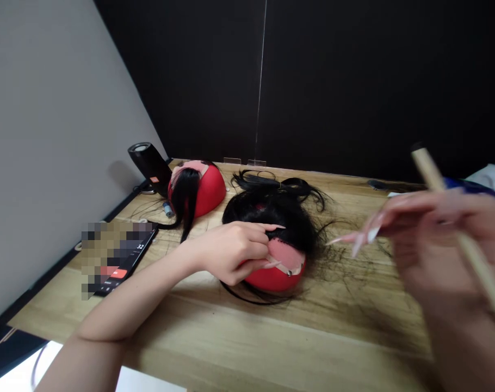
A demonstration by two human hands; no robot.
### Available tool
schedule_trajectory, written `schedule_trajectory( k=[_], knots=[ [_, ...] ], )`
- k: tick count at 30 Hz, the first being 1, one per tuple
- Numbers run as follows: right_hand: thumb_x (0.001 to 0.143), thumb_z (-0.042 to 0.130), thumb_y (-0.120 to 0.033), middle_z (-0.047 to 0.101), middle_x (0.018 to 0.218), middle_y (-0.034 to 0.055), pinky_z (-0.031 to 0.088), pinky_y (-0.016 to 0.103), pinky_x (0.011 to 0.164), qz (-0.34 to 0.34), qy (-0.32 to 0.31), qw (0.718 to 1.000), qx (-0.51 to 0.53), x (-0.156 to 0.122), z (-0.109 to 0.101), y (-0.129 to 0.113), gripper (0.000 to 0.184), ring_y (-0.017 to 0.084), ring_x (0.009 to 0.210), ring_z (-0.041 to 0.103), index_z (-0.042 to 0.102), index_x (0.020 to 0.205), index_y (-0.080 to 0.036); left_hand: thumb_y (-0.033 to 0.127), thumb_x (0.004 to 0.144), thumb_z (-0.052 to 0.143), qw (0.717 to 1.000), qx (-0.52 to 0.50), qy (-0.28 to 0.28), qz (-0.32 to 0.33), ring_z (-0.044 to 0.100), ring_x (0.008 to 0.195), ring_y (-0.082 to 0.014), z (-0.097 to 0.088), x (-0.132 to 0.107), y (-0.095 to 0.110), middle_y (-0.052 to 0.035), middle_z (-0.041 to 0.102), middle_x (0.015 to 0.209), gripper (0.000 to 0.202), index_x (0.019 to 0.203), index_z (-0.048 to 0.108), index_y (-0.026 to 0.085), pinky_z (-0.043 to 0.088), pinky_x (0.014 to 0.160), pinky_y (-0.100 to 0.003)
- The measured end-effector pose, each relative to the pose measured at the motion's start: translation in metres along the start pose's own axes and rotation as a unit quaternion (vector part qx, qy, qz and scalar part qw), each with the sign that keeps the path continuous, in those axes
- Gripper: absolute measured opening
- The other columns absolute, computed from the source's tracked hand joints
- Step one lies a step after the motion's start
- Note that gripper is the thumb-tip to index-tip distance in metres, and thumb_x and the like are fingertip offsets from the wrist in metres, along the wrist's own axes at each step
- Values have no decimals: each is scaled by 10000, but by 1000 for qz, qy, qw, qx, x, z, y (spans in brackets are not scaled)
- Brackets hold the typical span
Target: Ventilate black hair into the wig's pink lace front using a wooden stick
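A half-made wig [272, 212] of black hair, with a pink mesh patch [286, 253], covers a red dome-shaped form [267, 280] on the table. My left hand [241, 250] grips its near left side, index finger lying on the hair and thumb by the mesh edge, other fingers curled. Raised at the right, apart from the wig, my right hand [447, 234] holds a slim pale wooden stick [482, 267] with a dark upper end. Long-nailed fingers of that hand point toward the wig. Motion blurs the right hand, and any fine tip is not visible.
Another red form [212, 190] with pink mesh and black hair stands behind left, beside a black cylindrical speaker [149, 166]. A phone [127, 261] lies at left. Loose hair [349, 267] is strewn right of the wig; a hair bundle [284, 185] lies behind. A black panel rises behind.
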State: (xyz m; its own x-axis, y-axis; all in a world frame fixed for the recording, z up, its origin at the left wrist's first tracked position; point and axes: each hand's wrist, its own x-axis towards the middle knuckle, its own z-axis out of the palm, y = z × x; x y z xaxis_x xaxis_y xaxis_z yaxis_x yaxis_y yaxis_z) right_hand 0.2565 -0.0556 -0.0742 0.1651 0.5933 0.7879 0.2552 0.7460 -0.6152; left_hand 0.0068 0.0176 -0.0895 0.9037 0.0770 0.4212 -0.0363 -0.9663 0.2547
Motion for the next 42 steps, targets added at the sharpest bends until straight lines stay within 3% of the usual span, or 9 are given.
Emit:
schedule_trajectory(
  k=[2,6,15,21,28,31,34,38,42],
  knots=[
    [996,458,-209,558,683,-16,532,273,501,31,-80,994,63,-21,26,9,166,99,539,586,599,907,-212,175,934,479,1000,5,0,3,628,710,-158,0,0,0,-38,619,662,237,746,621,154,473,1131,-406],
    [985,434,-150,547,647,-13,512,250,549,24,-166,986,-15,-58,46,41,178,95,574,543,585,911,-209,161,924,490,1000,7,-2,8,620,680,-146,1,-1,-1,-38,626,665,227,753,637,133,462,1141,-387],
    [939,452,-104,617,785,42,647,364,757,-168,-188,966,-57,-69,47,55,163,181,878,689,542,1036,-200,169,927,496,1000,-7,2,3,665,757,-158,2,-2,-2,-59,679,741,192,849,665,122,462,1142,-398],
    [943,436,-117,672,867,75,642,371,796,-201,-195,958,-60,-66,49,58,222,210,999,700,572,1103,-188,153,920,498,1000,-11,9,6,669,742,-154,2,-1,-1,-56,689,745,189,825,660,135,471,1133,-406],
    [1008,381,-272,672,939,86,613,287,696,-108,-180,976,-54,-64,46,51,338,178,895,707,626,1229,-200,187,942,493,1000,2,-4,-5,673,795,-165,2,-2,-1,-54,677,737,194,827,642,143,478,1122,-392],
    [1025,319,-424,636,930,65,557,235,524,34,-169,984,42,-65,46,52,449,102,628,619,582,1336,-233,181,934,502,1000,2,-7,-3,668,799,-171,1,-2,-1,-57,673,734,187,813,636,135,471,1128,-386],
    [1025,259,-489,662,958,77,516,235,460,139,-158,970,118,-64,46,51,529,95,572,585,516,1410,-233,186,937,495,1000,1,-4,-5,665,793,-170,1,-1,-1,-55,668,727,196,807,633,138,464,1136,-396],
    [990,475,-326,660,701,31,531,246,552,142,-167,974,52,-57,45,48,277,108,566,604,704,1049,-182,190,936,491,1000,0,-5,-5,658,760,-166,1,-1,-1,-53,664,719,199,802,631,144,466,1136,-403],
    [947,556,-276,600,594,-14,449,204,449,157,-159,975,21,-51,44,46,179,63,421,496,653,845,-165,170,934,477,1000,-7,-2,-1,638,705,-151,1,0,-1,-33,641,673,224,752,607,162,455,1147,-415]
  ],
)
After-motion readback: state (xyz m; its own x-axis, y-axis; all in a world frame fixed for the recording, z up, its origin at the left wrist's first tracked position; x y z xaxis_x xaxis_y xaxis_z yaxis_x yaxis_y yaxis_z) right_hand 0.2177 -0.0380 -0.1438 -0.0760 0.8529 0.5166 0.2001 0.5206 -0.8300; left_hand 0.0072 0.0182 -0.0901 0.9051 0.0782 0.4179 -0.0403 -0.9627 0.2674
